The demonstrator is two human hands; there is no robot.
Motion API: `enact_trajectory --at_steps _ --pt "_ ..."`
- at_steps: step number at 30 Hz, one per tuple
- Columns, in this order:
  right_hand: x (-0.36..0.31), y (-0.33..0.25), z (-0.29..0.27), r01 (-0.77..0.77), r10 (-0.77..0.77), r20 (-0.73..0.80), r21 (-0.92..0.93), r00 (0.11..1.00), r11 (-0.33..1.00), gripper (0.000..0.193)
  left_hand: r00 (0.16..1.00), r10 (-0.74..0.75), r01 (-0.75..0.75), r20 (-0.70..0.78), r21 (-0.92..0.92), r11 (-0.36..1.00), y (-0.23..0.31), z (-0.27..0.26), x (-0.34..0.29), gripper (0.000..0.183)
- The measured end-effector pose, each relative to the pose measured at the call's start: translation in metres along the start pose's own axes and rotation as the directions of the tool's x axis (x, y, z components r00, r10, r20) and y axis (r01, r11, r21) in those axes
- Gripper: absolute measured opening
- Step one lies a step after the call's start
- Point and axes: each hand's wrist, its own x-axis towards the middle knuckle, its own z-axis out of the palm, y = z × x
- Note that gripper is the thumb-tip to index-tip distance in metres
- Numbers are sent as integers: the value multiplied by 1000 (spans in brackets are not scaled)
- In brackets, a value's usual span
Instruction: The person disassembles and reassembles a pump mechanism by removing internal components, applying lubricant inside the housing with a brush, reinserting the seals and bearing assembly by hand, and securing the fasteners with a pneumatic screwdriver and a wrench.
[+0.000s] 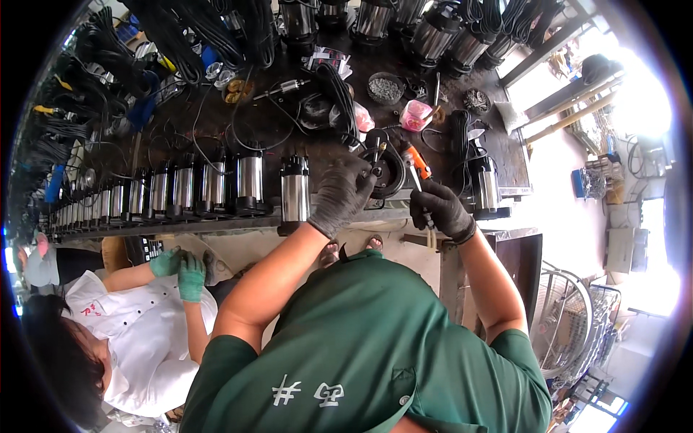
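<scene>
My left hand [343, 193], in a black glove, is curled against the left side of a round black part [393, 173] at the bench's front edge. A small metal fitting [377, 153] stands up on that part, close to my fingertips. My right hand [445, 211], also black-gloved, is closed around a slim silver rod-shaped tool [416, 177] that points up and away. Just beyond it is an orange-bodied tool [416, 159]; whether my hand touches it is hidden. Left of my left hand stands a steel cylindrical pump [294, 189] with a black top.
A row of steel pumps [214, 186] lines the bench's front edge leftward; another pump [485, 185] stands right. Farther back are a bowl of small parts [385, 89], a pink container [416, 115], coiled black cables [336, 97] and more pumps. A green-gloved co-worker [137, 339] is at left.
</scene>
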Motion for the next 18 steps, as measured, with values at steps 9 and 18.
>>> enact_trajectory --at_steps 9,18 --pt "10 21 8 256 -286 17 -502 958 826 19 963 -148 221 224 -351 910 46 -21 19 23" --pt "-7 -4 2 194 -138 157 -426 978 884 24 942 126 -1 313 -369 929 46 -29 16 26"
